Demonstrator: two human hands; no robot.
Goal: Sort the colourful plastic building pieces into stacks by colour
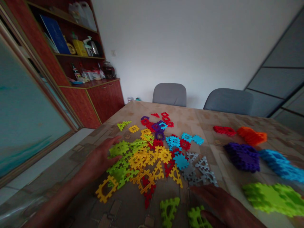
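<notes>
At the left edge of a mixed pile of flat, notched plastic building tiles, my left hand (101, 160) has its thumb and fingers apart, touching the lime-green tiles (121, 155). My right hand (220, 201) is low on the right, fingers stretched out over the table. Its thumb is against or just over a lime-green tile (197, 217); contact is hard to tell. A green triangular tile (169, 210) lies to its left. Yellow tiles (142, 158) fill the pile's middle, with grey tiles (204, 167) nearest my right fingertips.
Sorted stacks stand at the right: red (224, 130), orange (252, 135), purple (243, 156), blue (282, 164) and green (273, 196). Two grey chairs (169, 94) are at the table's (133, 110) far side. A wooden cabinet (104, 98) stands at the left.
</notes>
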